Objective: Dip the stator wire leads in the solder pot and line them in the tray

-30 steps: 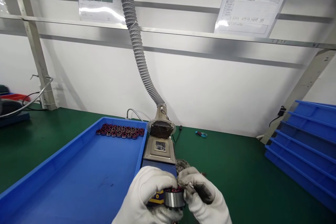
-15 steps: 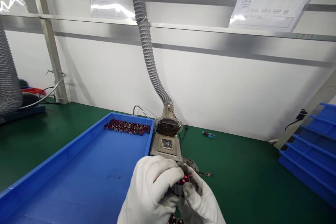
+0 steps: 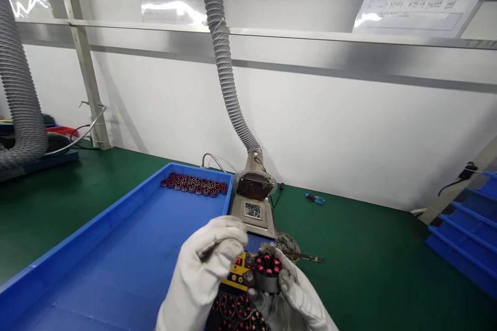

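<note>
My right hand (image 3: 298,289), in a white glove with dirty fingertips, holds a round dark ring with red copper windings (image 3: 267,273). Just left of it is my left hand (image 3: 212,264), also gloved in white, its fingers curled together; whatever may be between them is too small to tell. Below and between the hands, a yellow device with a red display (image 3: 237,271) shows partly. More wound rings (image 3: 236,306) lie under it at the bottom. Behind the hands stands a metal plate unit (image 3: 254,212) beneath a round fume hood (image 3: 254,183).
A large blue tray (image 3: 116,222) on the left holds many wound rings (image 3: 194,184) at its far end. Right of the hood are a dish (image 3: 288,243) with a metal tool across it, and blue-handled cutters (image 3: 315,198). Stacked blue trays (image 3: 468,232) stand far right.
My left hand has come away from the wound ring and moved left, uncovering the yellow device and the rings below. My right hand still holds the ring. The view has shifted slightly.
</note>
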A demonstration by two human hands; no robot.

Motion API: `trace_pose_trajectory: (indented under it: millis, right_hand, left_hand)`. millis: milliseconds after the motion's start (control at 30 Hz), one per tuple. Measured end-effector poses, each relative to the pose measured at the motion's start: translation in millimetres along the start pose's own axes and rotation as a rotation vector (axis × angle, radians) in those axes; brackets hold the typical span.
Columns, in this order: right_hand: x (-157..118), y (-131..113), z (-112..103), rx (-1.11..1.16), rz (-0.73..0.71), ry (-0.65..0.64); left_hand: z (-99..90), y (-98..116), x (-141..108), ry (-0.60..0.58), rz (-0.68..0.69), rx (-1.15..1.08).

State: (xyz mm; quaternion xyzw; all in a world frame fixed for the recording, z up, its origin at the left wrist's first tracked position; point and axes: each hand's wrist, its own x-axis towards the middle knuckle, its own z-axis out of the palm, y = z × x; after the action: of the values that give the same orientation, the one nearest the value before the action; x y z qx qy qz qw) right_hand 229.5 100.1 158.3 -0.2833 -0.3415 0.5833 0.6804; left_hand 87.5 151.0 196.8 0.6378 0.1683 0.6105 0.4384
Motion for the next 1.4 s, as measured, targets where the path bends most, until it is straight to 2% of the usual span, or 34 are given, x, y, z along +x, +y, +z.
trace_pose_trajectory:
  millis: [67,133,200,300,333,400,500,567,600,667,767,800,867,933,1000,1033,1133,1267,1333,1400]
  right_hand:
    - [1.8,-0.5,-1.5,-0.039,-0.025,-0.004]
    - [2.1,0.1,-3.1,-0.067,-0.048,-0.001]
    - [0.2,1.9,-3.7,-0.072,-0.051,0.000]
    - [-4.6,3.7,-3.6,-0.068,-0.029,-0.013]
    - [-5.9,3.4,-3.9,-0.064,-0.020,-0.017]
    - [-7.4,1.9,-4.9,-0.050,-0.007,-0.022]
    - [-7.4,0.0,-6.1,-0.021,0.006,-0.026]
    - [-7.6,0.6,-5.7,-0.005,0.023,-0.035]
    - [-8.1,1.3,-5.4,0.003,0.039,-0.042]
    - [-9.9,2.0,-5.3,0.044,0.109,-0.068]
    - [-12.4,-0.2,-6.7,0.118,0.220,-0.107]
    - [-12.8,-1.7,-7.3,0.129,0.243,-0.116]
    - [-12.8,-4.5,-8.5,0.127,0.248,-0.108]
    - [-12.2,-5.8,-10.0,0.127,0.231,-0.078]
    - [-11.9,-4.5,-12.3,0.122,0.200,-0.049]
    - [-11.9,-3.2,-13.8,0.117,0.193,-0.045]
    - [-12.2,1.8,-17.1,0.099,0.199,-0.052]
    - [-12.6,4.7,-14.9,-0.009,0.148,-0.038]
    - [-12.7,4.0,-12.6,-0.047,0.127,-0.028]
    - [-12.6,2.9,-11.7,-0.051,0.105,-0.005]
  left_hand:
    - [2.5,2.7,0.4,-0.125,-0.086,0.021]
    - [8.3,3.3,0.6,-0.216,-0.090,-0.005]
    - [12.4,1.5,0.6,-0.174,-0.043,-0.058]
    - [6.9,-0.9,0.2,-0.013,-0.017,-0.097]
    - [2.6,-0.3,0.1,0.022,-0.030,-0.084]
    - [-5.1,2.9,0.1,0.020,-0.108,-0.041]
    - [-4.4,7.5,0.4,-0.169,-0.228,-0.037]
    - [3.4,6.2,0.2,-0.219,-0.242,-0.144]
    - [7.3,4.2,0.0,-0.199,-0.235,-0.197]
    - [10.9,-0.9,-0.8,-0.071,-0.220,-0.289]
    - [3.6,-3.6,-1.8,0.111,-0.188,-0.327]
    - [-0.4,-2.3,-1.7,0.124,-0.199,-0.316]
    - [-6.0,2.6,-0.8,0.024,-0.276,-0.224]
    - [-5.3,7.3,0.4,-0.154,-0.354,-0.114]
    - [0.5,9.4,0.6,-0.230,-0.389,-0.122]
    - [3.8,9.4,0.1,-0.220,-0.388,-0.170]
    - [8.4,8.2,-3.6,-0.095,-0.331,-0.287]
    - [-2.5,8.0,-7.8,0.094,-0.242,-0.328]
    - [-8.0,8.6,-6.7,0.043,-0.296,-0.241]
    - [-8.5,9.4,-4.0,-0.142,-0.372,-0.126]
